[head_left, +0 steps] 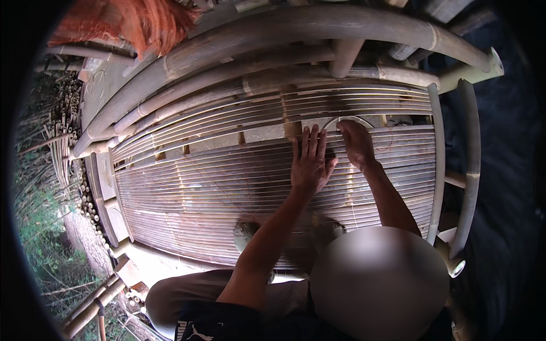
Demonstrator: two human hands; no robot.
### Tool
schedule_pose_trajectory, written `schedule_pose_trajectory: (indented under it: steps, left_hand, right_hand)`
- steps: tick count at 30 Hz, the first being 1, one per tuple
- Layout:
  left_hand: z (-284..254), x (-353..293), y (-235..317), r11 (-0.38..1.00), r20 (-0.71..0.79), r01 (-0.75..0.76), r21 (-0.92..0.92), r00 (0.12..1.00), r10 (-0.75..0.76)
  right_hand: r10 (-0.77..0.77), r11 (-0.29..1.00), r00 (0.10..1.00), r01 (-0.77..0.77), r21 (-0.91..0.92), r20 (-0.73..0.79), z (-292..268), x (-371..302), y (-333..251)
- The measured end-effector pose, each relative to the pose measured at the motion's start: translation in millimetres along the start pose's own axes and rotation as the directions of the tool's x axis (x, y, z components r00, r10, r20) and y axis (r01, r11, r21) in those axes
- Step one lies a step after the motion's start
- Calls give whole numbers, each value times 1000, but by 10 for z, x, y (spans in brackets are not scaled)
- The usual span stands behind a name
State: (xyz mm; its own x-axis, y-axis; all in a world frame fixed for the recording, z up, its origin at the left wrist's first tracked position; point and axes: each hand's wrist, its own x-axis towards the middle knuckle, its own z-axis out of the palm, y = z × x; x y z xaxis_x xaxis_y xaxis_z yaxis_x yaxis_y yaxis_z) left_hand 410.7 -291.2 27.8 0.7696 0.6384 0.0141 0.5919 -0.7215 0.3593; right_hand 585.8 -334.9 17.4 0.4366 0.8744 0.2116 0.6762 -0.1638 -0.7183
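A bench-like frame of bamboo poles spans the view, its surface made of long, thin bamboo slats running left to right. My left hand lies palm down on the slats, fingers stretched out toward the far side and resting at a gap between two groups of slats. Just right of it, my right hand has its fingers bent together at the edge of that gap. A thin pale strand curves beside its fingertips. What the right fingers hold, if anything, is hidden.
Thick bamboo poles form the far rail. Upright poles stand at the right end. Reddish-orange fibrous material hangs at the far left. Stacked bamboo and plants lie outside on the left. A blurred grey oval covers the lower right.
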Motion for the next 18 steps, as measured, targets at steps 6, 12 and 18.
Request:
schedule_pose_trajectory:
  steps: [6,12,18]
  left_hand:
    - [-60,-689,253,997,118,1,-72,993,7]
    - [-129,-190,-552,954,-233,293,67,934,-270]
    - [-375,15,-1006,948,-290,268,172,933,-212]
  right_hand:
    - [335,818,921,-179,547,-199,-1333,-543,248]
    - [259,642,878,-468,-607,-402,-3033,-1634,105]
    - [475,238,491,-871,-430,-730,-3957,-2807,233]
